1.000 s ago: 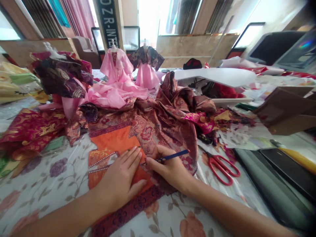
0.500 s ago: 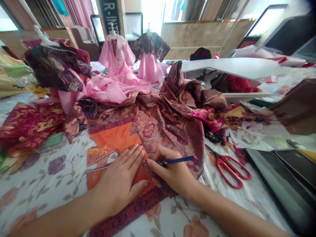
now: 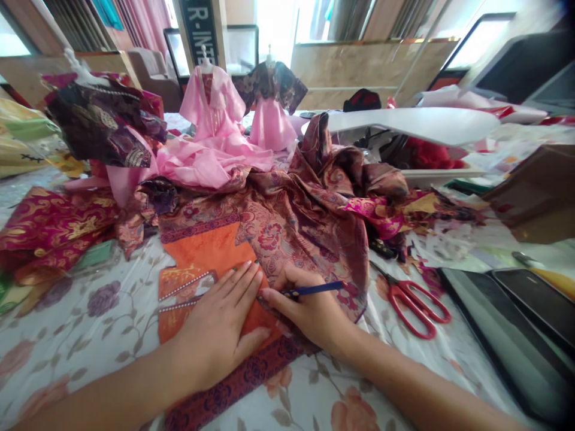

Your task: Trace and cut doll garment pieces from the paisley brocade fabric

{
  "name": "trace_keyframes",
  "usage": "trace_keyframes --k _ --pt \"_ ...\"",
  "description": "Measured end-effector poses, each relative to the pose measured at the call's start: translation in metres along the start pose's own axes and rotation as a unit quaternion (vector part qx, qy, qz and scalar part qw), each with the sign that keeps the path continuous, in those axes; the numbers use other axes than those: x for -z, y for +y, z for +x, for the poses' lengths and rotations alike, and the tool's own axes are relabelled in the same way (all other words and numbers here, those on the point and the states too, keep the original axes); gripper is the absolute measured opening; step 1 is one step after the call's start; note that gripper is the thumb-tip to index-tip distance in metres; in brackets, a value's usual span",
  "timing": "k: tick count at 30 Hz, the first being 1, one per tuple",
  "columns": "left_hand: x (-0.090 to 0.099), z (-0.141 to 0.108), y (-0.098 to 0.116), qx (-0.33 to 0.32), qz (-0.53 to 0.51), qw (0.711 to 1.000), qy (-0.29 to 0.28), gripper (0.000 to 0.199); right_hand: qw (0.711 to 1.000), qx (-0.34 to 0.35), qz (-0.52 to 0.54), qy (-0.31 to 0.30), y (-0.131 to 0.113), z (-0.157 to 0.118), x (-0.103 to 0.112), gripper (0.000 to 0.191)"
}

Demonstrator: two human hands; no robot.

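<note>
The left hand presses flat on orange fabric, fingers spread; the right hand grips a blue pencil in closed fingers, on the floral-covered table (red scissors lie nearby).

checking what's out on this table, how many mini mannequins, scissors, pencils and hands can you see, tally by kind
miniature dressed mannequins: 3
red-handled scissors: 1
blue pencil: 1
hands, left hand and right hand: 2
total: 7
</note>
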State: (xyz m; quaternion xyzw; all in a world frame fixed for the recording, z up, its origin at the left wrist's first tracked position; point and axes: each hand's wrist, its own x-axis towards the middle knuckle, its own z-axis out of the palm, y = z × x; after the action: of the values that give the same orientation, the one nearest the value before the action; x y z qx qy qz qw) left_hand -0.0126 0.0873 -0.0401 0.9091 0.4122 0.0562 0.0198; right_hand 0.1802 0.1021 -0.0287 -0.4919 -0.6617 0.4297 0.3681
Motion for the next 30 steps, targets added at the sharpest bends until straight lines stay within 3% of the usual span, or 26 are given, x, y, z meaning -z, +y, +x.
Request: trace_keyframes --k 5,25,30 --pt "-0.0022 -0.0012 -0.0009 -0.003 0.0 1.0 0.013 0.072 0.999 0.024 -0.025 -0.012 0.0005 -0.0008 0.0019 0.025" --pt "-0.0014 -0.0005 -0.0009 -0.01 0.01 1.0 0.007 0.07 1.0 -0.003 0.019 -0.021 -0.0023 0.0 0.0037 0.024" --pt "-0.0018 -0.0001 -0.0002 -0.014 0.022 1.0 0.016 0.071 1.0 0.019 0.006 -0.015 -0.0008 -0.0003 0.0035 0.024"
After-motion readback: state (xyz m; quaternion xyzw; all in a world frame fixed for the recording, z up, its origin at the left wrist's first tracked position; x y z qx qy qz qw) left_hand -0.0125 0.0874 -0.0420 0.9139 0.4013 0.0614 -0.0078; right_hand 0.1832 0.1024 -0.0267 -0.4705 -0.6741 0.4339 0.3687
